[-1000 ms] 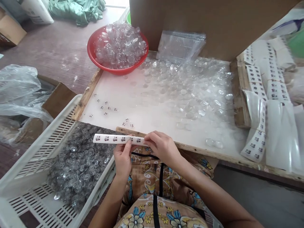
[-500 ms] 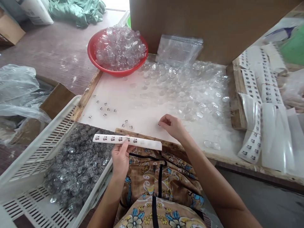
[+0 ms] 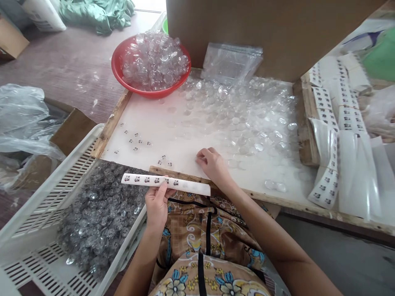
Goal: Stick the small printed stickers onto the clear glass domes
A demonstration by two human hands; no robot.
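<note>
Between thumb and fingers, my left hand [image 3: 157,203] pinches a white sticker strip [image 3: 194,187] printed with several small panda pictures; its right part is bare. My right hand [image 3: 212,164] is above the white board [image 3: 182,144], right of the strip, with fingertips pressed together. Whatever may be between those fingertips is too small to make out. Clear domed discs [image 3: 236,120] lie scattered over the board's middle and right. Several small panda pieces [image 3: 140,142] lie on its left part.
A red bowl [image 3: 123,84] heaped with clear discs stands at the back left, beside clear plastic bags [image 3: 231,61] and a large cardboard box [image 3: 262,33]. A white basket [image 3: 46,205] of panda-marked discs sits at lower left. Sticker strips [image 3: 348,107] are stacked right.
My right hand has moved left over the board, closer to the strip, fingers still together. My left hand and the strip have stayed in place.
</note>
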